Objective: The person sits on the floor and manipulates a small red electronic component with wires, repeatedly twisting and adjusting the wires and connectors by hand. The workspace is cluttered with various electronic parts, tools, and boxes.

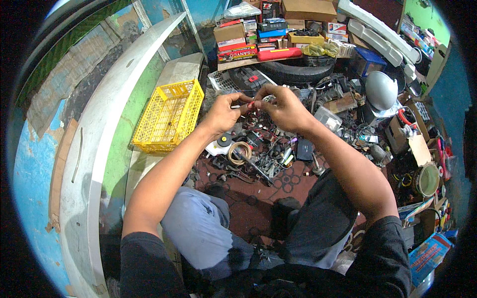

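Both my hands are raised in front of me over a heap of loose vehicle parts (pixel 271 154), fingertips nearly meeting. Between them is a small red piece (pixel 251 105), too small to name. My left hand (pixel 223 113) pinches at its left side with thumb and fingers. From the right, my right hand (pixel 282 108) closes thumb and forefinger on it. Below my left hand lie a white container with a black cap (pixel 222 142) and a tan ring-shaped roll (pixel 240 153). A dark flat box (pixel 304 149) rests under my right forearm.
A yellow plastic crate (pixel 169 116) stands left, beside a long pale panel (pixel 117 99). At the back, stacked boxes (pixel 238 52) rise above a black tyre (pixel 298 72). A grey helmet (pixel 381 90) and an open tin (pixel 427 180) are on the right.
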Demonstrator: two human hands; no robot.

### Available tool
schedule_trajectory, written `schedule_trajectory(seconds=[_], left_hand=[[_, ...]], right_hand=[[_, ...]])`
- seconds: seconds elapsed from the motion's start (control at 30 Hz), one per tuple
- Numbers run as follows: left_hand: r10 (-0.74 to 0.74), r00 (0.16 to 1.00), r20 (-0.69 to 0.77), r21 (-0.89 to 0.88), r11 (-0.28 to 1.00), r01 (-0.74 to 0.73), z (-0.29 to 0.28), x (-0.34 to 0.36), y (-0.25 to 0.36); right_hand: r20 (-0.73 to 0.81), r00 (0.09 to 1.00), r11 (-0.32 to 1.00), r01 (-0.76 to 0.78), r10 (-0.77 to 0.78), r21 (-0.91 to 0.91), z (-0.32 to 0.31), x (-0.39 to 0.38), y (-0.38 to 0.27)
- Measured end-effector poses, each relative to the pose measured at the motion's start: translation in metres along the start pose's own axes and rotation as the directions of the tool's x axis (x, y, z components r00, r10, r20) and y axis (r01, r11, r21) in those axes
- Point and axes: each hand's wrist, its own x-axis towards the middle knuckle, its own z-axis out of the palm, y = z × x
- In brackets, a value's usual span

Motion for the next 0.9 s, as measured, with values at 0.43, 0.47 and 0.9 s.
schedule_trajectory(seconds=[0.43, 0.47, 0.9], left_hand=[[0.105, 0.988, 0.111, 0.249, 0.96, -0.13, 0.003, -0.002, -0.016], [0.125, 0.985, 0.119, 0.265, 0.952, -0.153, 0.002, -0.001, -0.016], [0.103, 0.994, -0.043, 0.194, 0.977, -0.093, -0.01, 0.005, -0.014]], right_hand=[[0.317, 0.945, 0.979, -0.014, 0.079, -0.201, -0.007, -0.004, -0.027], [0.317, 0.946, 0.992, -0.035, 0.073, -0.122, -0.009, -0.003, -0.024], [0.35, 0.931, 0.979, 0.16, -0.108, -0.126, -0.026, -0.001, -0.026]])
